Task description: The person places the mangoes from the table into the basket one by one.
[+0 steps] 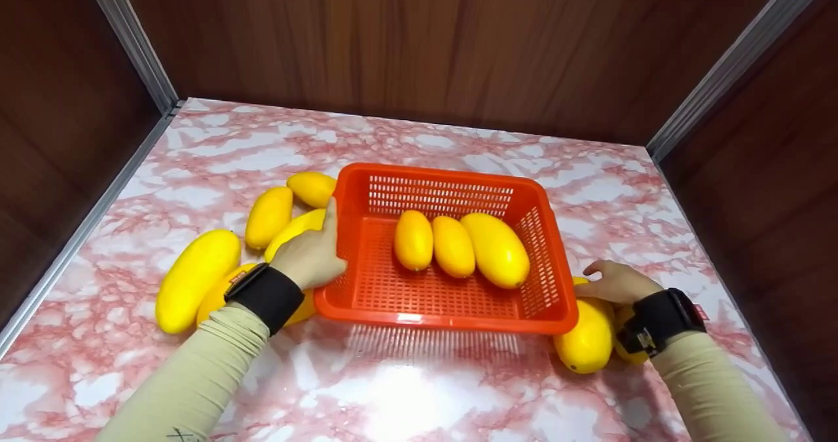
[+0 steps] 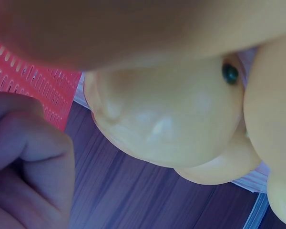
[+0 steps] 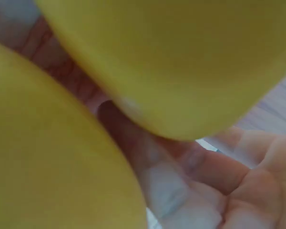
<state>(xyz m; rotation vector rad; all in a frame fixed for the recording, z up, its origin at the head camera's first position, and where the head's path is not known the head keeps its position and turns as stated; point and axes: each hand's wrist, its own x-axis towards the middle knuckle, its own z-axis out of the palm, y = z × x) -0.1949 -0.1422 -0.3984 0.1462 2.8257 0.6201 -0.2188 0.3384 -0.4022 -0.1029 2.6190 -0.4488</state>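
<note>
A red plastic basket (image 1: 442, 324) with slotted walls holds three yellow fruits: two smaller mangoes (image 1: 413, 240) and a longer, plumper one (image 1: 495, 251). My left hand (image 1: 311, 252) grips the basket's left rim, its thumb over the edge and its index finger along the rim. In the left wrist view, large yellow fruits (image 2: 167, 114) lie close by that hand. My right hand (image 1: 619, 281) is at a yellow mango (image 1: 584, 337) beside the basket's right front corner. The right wrist view shows its fingers (image 3: 167, 191) curled under that mango (image 3: 181, 71), between it and another one (image 3: 47, 157).
Several more yellow fruits lie left of the basket, among them a long one (image 1: 198, 279) and smaller mangoes (image 1: 269, 217). Everything stands on a pink-and-white marbled tabletop (image 1: 406, 396), with brown wood-grain panels (image 1: 419, 42) at the back and sides.
</note>
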